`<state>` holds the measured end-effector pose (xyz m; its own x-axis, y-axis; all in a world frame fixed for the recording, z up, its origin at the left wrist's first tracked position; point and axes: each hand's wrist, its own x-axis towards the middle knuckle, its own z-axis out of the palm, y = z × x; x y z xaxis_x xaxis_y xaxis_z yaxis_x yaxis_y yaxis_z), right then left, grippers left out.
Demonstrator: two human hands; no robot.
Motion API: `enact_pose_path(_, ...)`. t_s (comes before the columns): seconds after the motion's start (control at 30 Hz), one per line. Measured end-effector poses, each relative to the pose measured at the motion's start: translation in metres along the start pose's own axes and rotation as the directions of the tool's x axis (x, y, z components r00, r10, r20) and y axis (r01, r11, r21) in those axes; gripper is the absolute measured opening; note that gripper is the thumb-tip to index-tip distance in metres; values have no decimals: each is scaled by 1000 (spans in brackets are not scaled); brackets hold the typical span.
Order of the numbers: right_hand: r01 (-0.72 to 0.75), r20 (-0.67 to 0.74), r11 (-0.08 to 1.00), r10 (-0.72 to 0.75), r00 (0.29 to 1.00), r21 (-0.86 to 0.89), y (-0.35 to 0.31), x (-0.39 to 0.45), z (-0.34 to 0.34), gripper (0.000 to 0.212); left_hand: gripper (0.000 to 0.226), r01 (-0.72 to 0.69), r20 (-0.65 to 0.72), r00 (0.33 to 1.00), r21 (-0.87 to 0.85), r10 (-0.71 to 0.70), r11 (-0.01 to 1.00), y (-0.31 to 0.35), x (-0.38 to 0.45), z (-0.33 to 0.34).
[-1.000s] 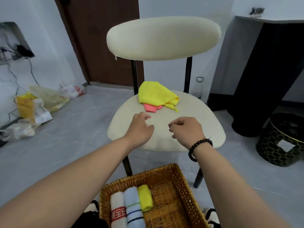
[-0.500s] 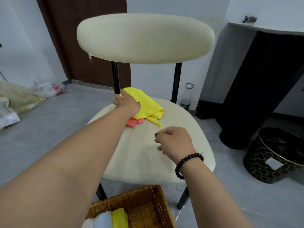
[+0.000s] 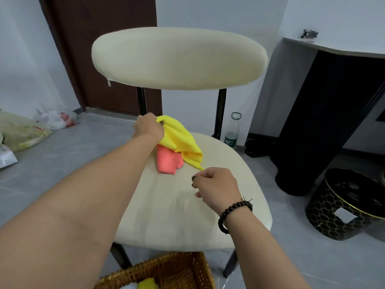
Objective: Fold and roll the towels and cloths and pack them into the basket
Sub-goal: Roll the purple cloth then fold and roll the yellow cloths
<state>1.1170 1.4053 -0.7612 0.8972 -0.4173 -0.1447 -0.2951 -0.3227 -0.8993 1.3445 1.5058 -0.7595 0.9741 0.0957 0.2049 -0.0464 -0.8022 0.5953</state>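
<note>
Left grip: the left hand (image 3: pixel 148 128) pinches the far upper edge of the yellow cloth (image 3: pixel 180 140), lifting it off the chair seat (image 3: pixel 177 213).
Cloth axis: it hangs from that grip down and toward the person's right, ending in a trailing corner.
Right grip: the right hand (image 3: pixel 216 185), fingers curled and holding nothing, sits just below that corner and is nearer to it.
Beneath: the pink cloth (image 3: pixel 168 161) lies under the yellow one.
Basket: the wicker basket (image 3: pixel 187 265) is nearer the person than both grips.
</note>
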Motion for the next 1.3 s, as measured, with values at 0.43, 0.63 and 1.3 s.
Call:
enact_pose_path(0.43,164,-147,980,-147,978,112,-10,-29,6,59,26,-100,-161,985,-812,-56,575,54,-57,-130)
enact_pose_path(0.63,560,-288,813,-505,814,160,-28,-57,11,91,23,21,21,1000,-915,-5,404,29,-118,-152)
enact_pose_path(1.3,544,-271,800,-480,834,255,-68,-182,-9,13,46,-373,126,881,-409,457,833,-42,-269,-235)
